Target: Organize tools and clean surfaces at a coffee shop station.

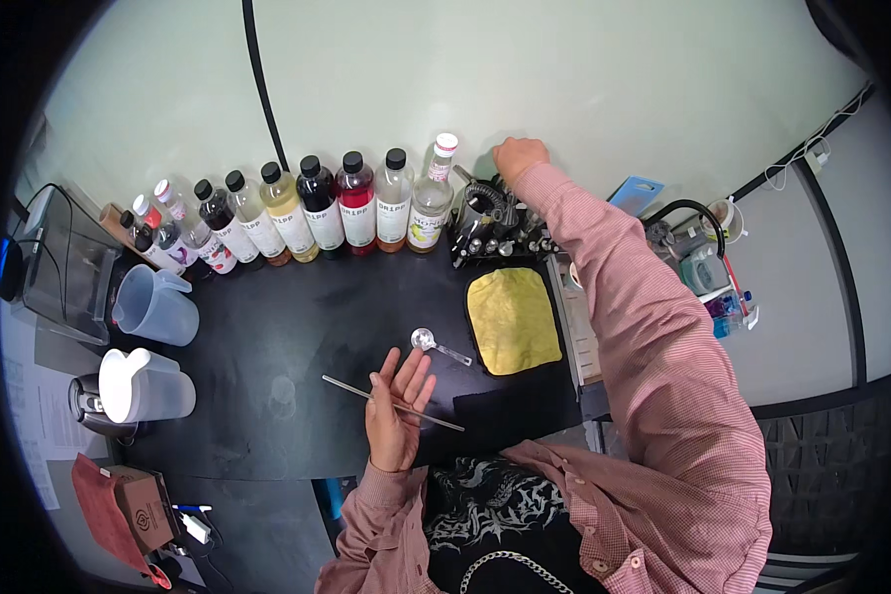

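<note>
My left hand (pixel 395 416) is palm up above the black tabletop (pixel 319 312), with its thumb across a thin metal rod or straw (pixel 438 421). Just beyond its fingertips lies a clear plastic measuring spoon (pixel 445 350). My right hand (pixel 523 157) reaches to the back, curled over a black caddy of bar tools (pixel 490 241) near the wall. Its fingertips are turned away, so what it may hold is hidden. In front of the caddy, a folded yellow cloth (pixel 514 321) rests on a dark mat.
Several syrup bottles (pixel 356 200) form a row along the wall. Two plastic pitchers, one uncovered (pixel 160 308) and one white-lidded (pixel 167 390), stand left. A cardboard box (pixel 145 508) sits lower left. Right of the table are a black faucet (pixel 702 211) and cleaning bottles (pixel 728 315).
</note>
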`<control>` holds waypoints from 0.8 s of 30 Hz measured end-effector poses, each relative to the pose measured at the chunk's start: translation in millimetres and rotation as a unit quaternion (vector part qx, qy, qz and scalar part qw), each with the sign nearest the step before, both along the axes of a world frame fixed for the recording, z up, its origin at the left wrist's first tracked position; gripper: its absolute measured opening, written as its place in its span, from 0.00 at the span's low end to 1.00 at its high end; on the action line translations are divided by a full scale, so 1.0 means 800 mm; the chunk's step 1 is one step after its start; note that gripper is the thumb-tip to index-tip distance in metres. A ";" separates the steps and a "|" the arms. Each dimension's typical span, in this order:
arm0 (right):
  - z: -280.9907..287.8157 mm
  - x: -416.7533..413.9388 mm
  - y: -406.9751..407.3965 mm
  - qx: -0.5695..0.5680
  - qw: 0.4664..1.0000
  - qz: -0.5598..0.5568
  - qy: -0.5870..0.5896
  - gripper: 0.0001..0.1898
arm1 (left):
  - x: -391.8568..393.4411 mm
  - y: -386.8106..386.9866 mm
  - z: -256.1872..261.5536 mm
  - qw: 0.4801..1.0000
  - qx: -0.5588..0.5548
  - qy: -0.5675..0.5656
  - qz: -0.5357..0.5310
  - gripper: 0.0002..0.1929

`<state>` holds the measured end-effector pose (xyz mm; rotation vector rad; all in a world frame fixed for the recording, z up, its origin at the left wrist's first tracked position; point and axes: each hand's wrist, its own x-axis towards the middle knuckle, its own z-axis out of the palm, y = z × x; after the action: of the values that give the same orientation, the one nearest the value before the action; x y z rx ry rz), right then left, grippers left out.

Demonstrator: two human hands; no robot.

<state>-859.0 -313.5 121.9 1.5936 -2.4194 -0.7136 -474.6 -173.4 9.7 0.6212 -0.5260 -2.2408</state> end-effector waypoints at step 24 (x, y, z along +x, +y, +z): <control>0.012 0.158 0.177 -0.103 0.813 0.231 -0.524 0.13 | -0.031 -0.004 -0.002 1.000 -0.006 0.015 0.016 0.31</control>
<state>-732.9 -171.6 131.6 2.7733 -2.2609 0.7026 -499.7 -176.4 8.4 0.5857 -0.5103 -2.2120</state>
